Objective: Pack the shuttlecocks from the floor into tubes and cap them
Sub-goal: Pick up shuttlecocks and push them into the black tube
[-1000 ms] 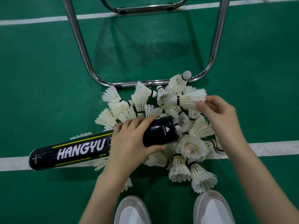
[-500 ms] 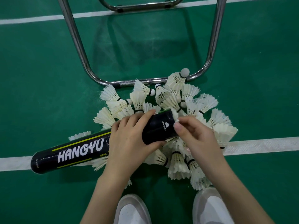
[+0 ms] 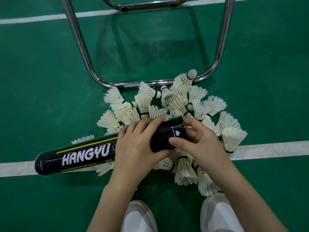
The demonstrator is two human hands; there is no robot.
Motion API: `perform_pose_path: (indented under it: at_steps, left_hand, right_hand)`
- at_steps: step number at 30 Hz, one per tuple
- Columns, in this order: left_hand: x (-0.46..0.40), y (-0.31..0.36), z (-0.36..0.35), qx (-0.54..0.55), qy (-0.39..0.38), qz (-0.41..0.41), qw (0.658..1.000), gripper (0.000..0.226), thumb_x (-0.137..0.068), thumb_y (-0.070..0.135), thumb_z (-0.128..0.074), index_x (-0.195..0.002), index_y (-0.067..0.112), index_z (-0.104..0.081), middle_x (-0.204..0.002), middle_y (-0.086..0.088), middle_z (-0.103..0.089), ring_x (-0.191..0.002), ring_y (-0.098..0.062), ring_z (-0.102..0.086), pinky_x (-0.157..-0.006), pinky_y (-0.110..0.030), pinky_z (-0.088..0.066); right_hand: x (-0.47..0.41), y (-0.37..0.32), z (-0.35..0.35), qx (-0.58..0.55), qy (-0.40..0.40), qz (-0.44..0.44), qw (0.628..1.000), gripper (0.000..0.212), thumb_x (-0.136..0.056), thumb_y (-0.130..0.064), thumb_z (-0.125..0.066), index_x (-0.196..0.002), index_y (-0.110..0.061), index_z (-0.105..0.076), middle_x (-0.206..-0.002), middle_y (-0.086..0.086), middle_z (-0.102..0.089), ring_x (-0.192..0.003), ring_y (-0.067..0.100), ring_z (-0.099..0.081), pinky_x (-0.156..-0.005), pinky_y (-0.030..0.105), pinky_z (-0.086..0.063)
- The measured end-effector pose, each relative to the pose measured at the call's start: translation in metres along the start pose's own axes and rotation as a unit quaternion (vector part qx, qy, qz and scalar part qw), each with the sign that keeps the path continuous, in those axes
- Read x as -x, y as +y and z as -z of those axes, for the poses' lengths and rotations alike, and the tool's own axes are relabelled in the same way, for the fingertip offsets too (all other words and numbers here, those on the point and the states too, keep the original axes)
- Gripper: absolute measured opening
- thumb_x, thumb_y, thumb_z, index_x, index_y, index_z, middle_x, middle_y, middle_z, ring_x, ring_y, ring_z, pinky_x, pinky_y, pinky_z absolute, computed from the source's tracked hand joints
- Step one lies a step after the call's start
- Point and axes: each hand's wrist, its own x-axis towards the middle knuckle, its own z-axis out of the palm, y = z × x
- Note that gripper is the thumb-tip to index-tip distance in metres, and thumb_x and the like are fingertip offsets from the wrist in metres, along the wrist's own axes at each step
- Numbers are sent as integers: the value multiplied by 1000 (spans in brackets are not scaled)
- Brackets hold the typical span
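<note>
Shuttlecocks [image 3: 175, 104] lay heaped as the left hand [image 3: 138, 148] wrapped the tube [image 3: 87, 156] and the right hand [image 3: 200, 143], fingers curled at its mouth, needed to feed one cork-first, squarely.

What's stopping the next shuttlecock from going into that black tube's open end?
Only the person's own right hand, which covers the tube's open end, so the opening itself is hidden. The left hand grips the tube mid-body. The shuttlecock pile lies right beside that end; no cap is visible.
</note>
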Motion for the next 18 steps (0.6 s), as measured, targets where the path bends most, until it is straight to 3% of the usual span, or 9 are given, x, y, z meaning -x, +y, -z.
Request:
perform_pose_path:
  at_steps: [3,8,13,18]
  left_hand:
    - [1,-4,1,12,-17,-11,1000,80,-66,75,-47,-136,36,-42,-123,11,-59,-111,-14,-53,-93,-33,-37]
    - [7,-20,6,4,-46,24,999,82,-69,81,-38,-137,35,-43,-123,10,-59,-114,-16,-53,-100,-40,-38]
    - [9,-22,4,-21,-35,23,999,80,-70,82,-34,-128,31,-53,-113,7,-64,-103,-20,-60,-93,-38,-41]
    - [12,-18,3,-6,-22,17,1000,76,-70,79,-39,-127,31,-55,-113,7,-64,-104,-19,-59,-92,-38,-39]
  right_hand:
    - [0,1,1,-4,-32,-5,999,31,-80,-4,-66,-105,-22,-58,-91,-3,-74,-88,10,-69,-75,20,-53]
    - [0,5,8,-8,-31,-7,999,29,-81,-5,-65,-105,-19,-59,-93,-2,-74,-89,10,-69,-74,17,-52]
    - [0,11,12,-4,-40,-20,999,30,-81,-6,-65,-108,-19,-59,-99,-4,-72,-94,9,-67,-79,19,-52]
    - [-1,5,16,8,-79,-23,997,32,-81,-2,-63,-109,-16,-57,-104,-1,-70,-96,8,-66,-81,20,-52]
